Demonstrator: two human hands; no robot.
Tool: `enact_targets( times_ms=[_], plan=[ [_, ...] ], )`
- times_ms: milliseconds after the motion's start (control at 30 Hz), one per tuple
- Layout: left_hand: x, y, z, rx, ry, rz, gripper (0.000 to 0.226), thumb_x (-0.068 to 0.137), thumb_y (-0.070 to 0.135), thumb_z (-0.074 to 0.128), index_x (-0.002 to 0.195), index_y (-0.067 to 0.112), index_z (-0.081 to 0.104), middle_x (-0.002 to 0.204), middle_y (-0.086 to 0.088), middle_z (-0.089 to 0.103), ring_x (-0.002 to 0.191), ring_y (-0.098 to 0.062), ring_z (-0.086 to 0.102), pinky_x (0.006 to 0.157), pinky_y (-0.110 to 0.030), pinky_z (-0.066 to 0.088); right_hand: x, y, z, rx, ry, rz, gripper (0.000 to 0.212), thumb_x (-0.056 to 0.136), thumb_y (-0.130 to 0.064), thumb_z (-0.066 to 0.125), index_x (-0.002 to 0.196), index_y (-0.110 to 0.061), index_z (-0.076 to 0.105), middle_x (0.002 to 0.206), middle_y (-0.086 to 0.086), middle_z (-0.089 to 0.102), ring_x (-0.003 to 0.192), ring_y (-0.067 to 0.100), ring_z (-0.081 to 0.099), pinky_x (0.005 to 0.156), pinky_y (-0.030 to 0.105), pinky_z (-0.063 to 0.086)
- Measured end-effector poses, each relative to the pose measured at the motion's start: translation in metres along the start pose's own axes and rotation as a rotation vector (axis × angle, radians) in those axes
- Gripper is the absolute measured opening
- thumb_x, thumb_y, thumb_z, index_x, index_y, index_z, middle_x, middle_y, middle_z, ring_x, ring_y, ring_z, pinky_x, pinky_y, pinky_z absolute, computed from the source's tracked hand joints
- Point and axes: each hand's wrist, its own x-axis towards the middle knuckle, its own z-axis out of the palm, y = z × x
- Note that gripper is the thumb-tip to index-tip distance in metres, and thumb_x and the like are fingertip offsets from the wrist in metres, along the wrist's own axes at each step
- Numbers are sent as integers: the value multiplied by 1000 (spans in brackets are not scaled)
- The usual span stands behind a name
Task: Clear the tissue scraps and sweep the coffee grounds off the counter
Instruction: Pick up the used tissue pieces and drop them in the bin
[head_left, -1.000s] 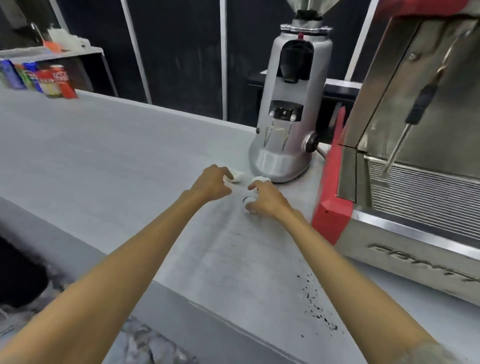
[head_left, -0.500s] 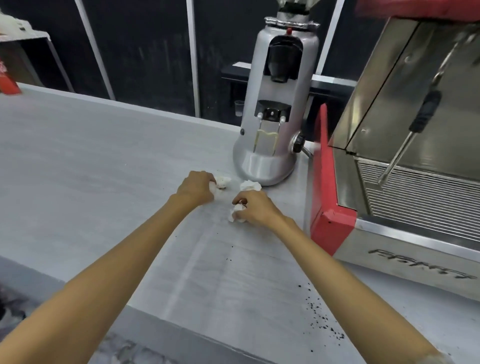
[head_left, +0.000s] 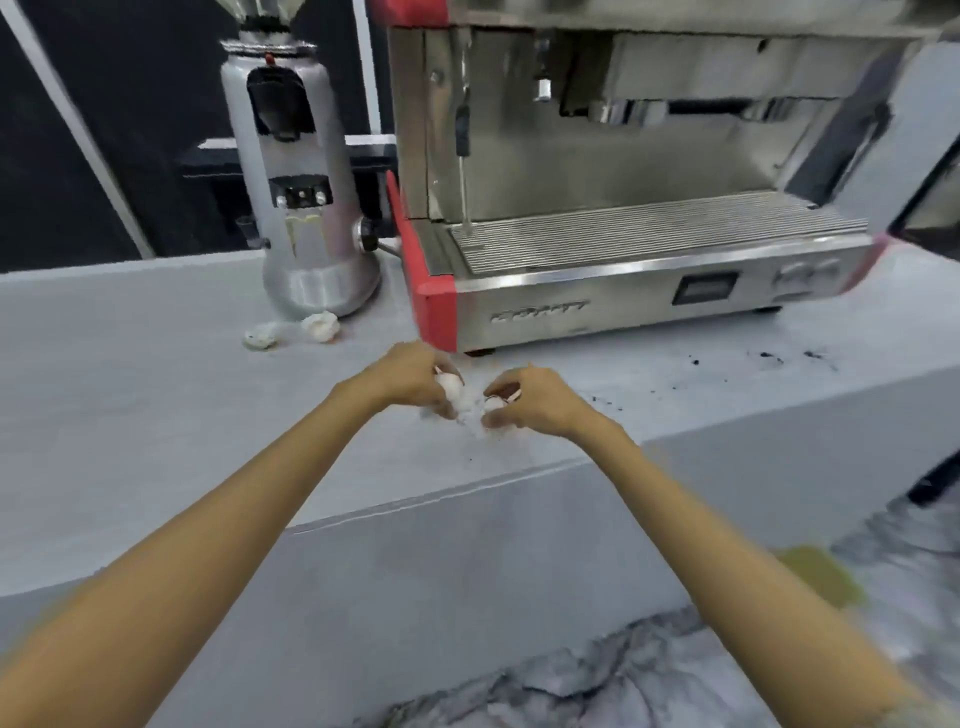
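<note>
1. Counter (head_left: 156, 395): coffee grounds (head_left: 769, 358) unswept in front of the espresso machine (head_left: 649, 234).
2. Two tissue scraps (head_left: 291, 330) lie by the grinder (head_left: 306, 208), uncollected.
3. Left hand (head_left: 410, 379) and right hand (head_left: 530, 400), near the counter edge, each closed on a white tissue wad (head_left: 451, 387).
4. Earlier both hands worked beside the grinder; they are now nearer the edge.

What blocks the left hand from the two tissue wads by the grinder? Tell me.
Nothing visible. The two tissue wads lie on bare counter in front of the grinder, up and left of the left hand, which is closed on another white scrap.
</note>
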Motion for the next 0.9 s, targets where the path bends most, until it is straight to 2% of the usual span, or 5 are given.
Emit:
enact_targets(
  times_ms=[200,433,533,700,900],
  plan=[
    [21,130,91,24,-189,201,40,71,17,75,109,17,64,119,-8,59,96,-22,53,77,-26,43,-110,105,-68,91,226,285,40,74,-15,77,110,-3,65,93,4,57,66,8,51,39,1,38],
    [48,291,220,-23,-431,394,38,71,10,73,107,13,64,111,-13,62,85,-20,53,59,-21,48,-235,249,-142,176,392,619,45,76,-25,77,112,-5,59,91,6,61,62,13,56,50,25,49],
    [62,354,280,-34,-450,419,40,70,11,74,109,13,64,117,-13,62,95,-24,55,74,-27,45,-274,311,-170,200,442,696,46,74,-24,78,111,-4,60,94,6,58,75,21,58,53,29,52],
    [99,423,374,-119,-410,358,39,68,8,74,106,11,65,117,-13,64,106,-28,58,79,-28,44,-304,417,-209,193,478,752,47,71,-17,80,112,-4,60,106,14,64,82,19,56,42,11,44],
    [161,457,466,-137,-402,246,52,68,2,71,117,11,58,122,-14,60,111,-28,56,85,-29,47,-281,527,-233,194,414,793,48,70,-12,78,114,-5,61,116,15,65,102,29,62,89,44,53]
  ],
)
